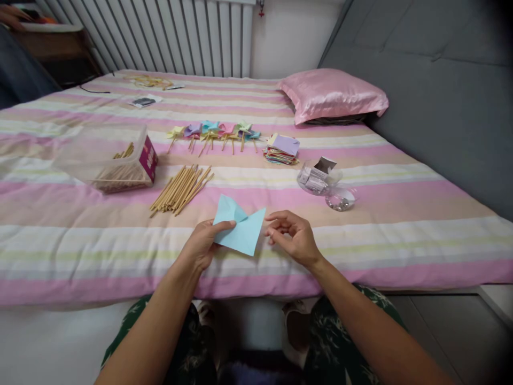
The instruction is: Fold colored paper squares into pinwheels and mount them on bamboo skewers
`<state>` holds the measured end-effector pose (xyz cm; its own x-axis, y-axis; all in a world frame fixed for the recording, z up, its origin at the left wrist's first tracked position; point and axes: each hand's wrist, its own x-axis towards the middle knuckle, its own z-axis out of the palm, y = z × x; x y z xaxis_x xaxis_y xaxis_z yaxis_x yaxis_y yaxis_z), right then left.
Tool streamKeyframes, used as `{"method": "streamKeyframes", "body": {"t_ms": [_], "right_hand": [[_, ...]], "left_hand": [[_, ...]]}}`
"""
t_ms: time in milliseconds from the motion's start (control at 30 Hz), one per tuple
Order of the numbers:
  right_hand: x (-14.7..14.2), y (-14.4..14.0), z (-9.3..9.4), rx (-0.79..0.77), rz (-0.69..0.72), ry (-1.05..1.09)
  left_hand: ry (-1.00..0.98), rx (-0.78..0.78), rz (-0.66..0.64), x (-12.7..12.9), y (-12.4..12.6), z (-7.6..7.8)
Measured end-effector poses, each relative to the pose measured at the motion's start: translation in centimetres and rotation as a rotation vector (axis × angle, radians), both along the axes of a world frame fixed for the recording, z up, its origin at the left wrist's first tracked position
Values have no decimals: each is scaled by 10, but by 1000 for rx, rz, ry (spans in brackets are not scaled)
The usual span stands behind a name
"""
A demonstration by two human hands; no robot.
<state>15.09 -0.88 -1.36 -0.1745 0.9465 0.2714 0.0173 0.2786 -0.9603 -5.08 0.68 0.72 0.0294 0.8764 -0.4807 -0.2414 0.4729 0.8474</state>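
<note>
My left hand pinches a light blue sheet of paper at its left edge, thumb on top. One corner of the sheet is folded inward and a notch shows along its top edge. Just off the paper's right side is my right hand, its fingers loosely curled and apart, with nothing in them. Beyond the paper lies a pile of thin wooden sticks. Farther back, several paper pinwheels on sticks lie in a row, beside a stack of coloured paper squares.
A clear plastic box on its side holds more sticks. To the right are a clear container with small packets and a round tub of small metal pieces. A pink pillow lies on the striped bed. Another person's hand shows far left.
</note>
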Motion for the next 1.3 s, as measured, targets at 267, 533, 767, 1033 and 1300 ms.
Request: {"method": "streamKeyframes", "body": {"t_ms": [267, 533, 767, 1033, 1300], "right_hand": [[-4, -3, -5, 3, 134, -131], [-4, -1, -6, -113, 105, -74], [-7, 1, -10, -68, -14, -125], [-12, 0, -15, -145, -47, 4], [-16, -3, -17, -132, -127, -31]], "left_hand": [[-30, -41, -57, 5, -2, -1], [29, 54, -118, 12, -8, 0], [101, 167, -112, 20, -13, -6], [103, 186, -109, 22, -14, -9], [133, 203, -131, 22, -13, -13]]}}
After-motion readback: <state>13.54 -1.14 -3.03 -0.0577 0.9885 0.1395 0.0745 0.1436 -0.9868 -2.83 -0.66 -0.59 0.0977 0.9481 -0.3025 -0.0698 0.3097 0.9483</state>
